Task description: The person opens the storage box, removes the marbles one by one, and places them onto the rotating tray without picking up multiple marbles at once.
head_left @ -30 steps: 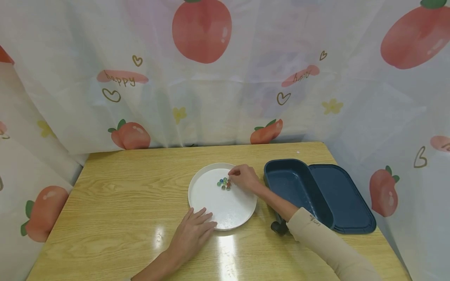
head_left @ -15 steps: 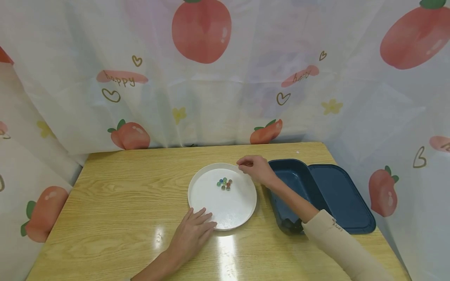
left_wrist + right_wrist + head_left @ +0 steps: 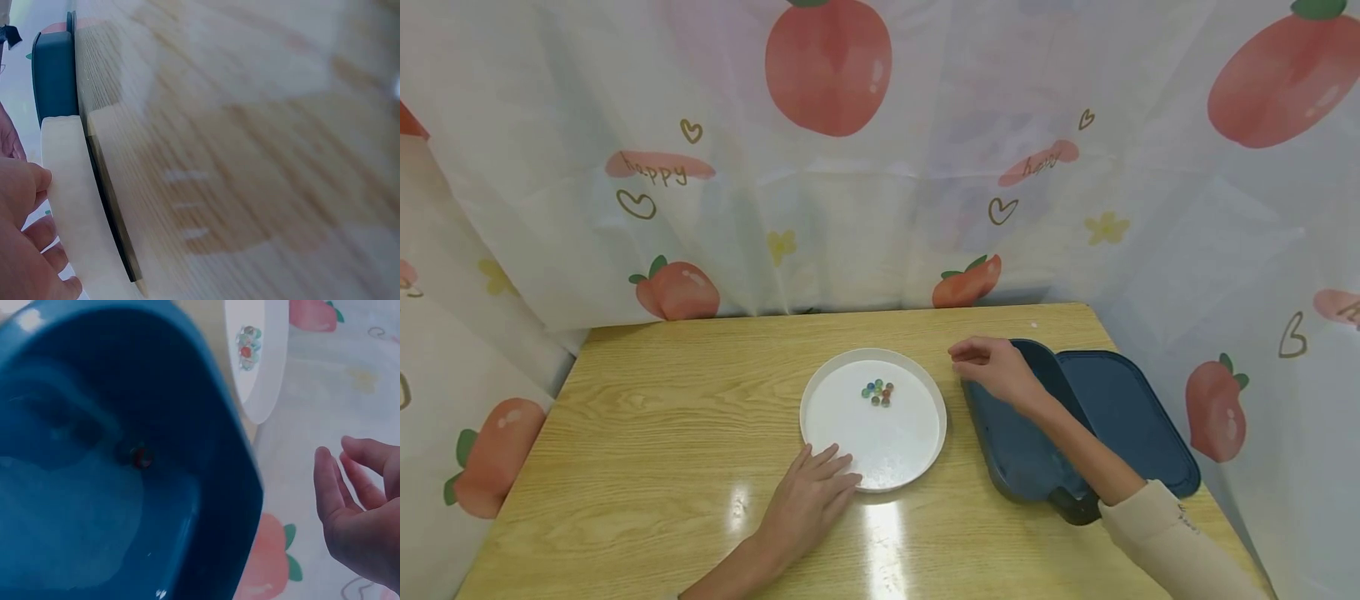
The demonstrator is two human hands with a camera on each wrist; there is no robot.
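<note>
A round white plate (image 3: 880, 454) on the wooden table bears a cluster of several small glass marbles (image 3: 878, 392). On its near left rim rests my left hand (image 3: 808, 504), fingers extended; the left wrist view has the fingertips at the plate's side (image 3: 69, 206). Over the far left edge of the dark blue tub (image 3: 1011, 458) hovers my right hand (image 3: 992, 367). Its thumb and fingers are loosely bent and apart in the right wrist view, with nothing visible between them. One reddish-green marble (image 3: 142, 456) lies inside the tub. My right forearm hides part of the tub.
A dark blue lid (image 3: 1138, 417) lies right of the tub, partly behind it. Patterned cloth (image 3: 865, 217) hangs behind the table. Wooden tabletop (image 3: 662, 417) extends left of the plate.
My right hand has moved right from the marble cluster, off the plate to the tub, and its fingertips have parted. The left hand has stayed on the plate's rim.
</note>
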